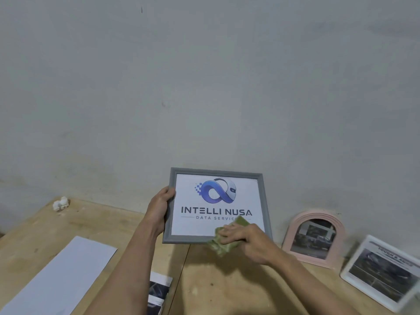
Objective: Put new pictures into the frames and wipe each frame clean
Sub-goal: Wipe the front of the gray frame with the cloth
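A grey picture frame (264,201) with a blue logo print and the words "INTELLI NUSA" is held up over the wooden table (227,287), tilted towards me. My left hand (160,209) grips its left edge. My right hand (246,241) presses a green cloth (223,243) against the frame's lower right part, covering the end of the small text line. A pink arched frame (293,237) with a dark photo leans on the wall at the right. Further right lies a white frame (354,267) with a car picture.
A white sheet of paper (59,278) lies at the left on the table. Printed photos (159,292) sit by my left forearm. A small white crumpled lump (61,203) rests at the table's far left corner. The grey wall stands close behind.
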{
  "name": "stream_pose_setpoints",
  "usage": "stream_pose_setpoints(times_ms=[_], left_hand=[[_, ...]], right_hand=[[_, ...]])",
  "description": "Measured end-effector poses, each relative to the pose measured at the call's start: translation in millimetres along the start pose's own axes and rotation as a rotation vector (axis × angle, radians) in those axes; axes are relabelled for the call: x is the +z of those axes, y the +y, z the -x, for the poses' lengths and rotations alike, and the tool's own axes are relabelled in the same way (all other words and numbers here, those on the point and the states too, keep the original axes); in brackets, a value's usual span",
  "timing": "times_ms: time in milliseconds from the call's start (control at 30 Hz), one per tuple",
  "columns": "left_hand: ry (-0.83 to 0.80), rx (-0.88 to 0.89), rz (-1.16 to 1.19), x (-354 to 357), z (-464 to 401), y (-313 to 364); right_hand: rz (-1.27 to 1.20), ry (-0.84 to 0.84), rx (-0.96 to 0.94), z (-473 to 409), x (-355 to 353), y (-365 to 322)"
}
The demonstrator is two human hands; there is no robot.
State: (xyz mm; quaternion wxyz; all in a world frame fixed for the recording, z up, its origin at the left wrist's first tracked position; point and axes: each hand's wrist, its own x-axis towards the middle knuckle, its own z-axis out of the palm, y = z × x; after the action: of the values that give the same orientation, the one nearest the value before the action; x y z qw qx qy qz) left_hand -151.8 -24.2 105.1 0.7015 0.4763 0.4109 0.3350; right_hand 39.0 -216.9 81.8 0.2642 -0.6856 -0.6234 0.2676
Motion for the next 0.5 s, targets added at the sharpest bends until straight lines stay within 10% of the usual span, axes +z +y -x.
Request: stream_pose_setpoints(times_ms=[133,300,500], left_hand=[[0.014,0.010,-0.085,-13.0,-0.7,-3.3],[-0.057,-0.027,-0.098,9.1,4.2,-16.0],[-0.105,0.033,0.004,20.9,11.7,-11.0]], right_hand=[[-0.140,0.105,0.299,12.2,-51.5,9.5],[0.104,0.481,-0.121,-58.0,-78.2,-51.4],[0.473,0.102,-0.287,-117.0,-71.3,-70.7]])
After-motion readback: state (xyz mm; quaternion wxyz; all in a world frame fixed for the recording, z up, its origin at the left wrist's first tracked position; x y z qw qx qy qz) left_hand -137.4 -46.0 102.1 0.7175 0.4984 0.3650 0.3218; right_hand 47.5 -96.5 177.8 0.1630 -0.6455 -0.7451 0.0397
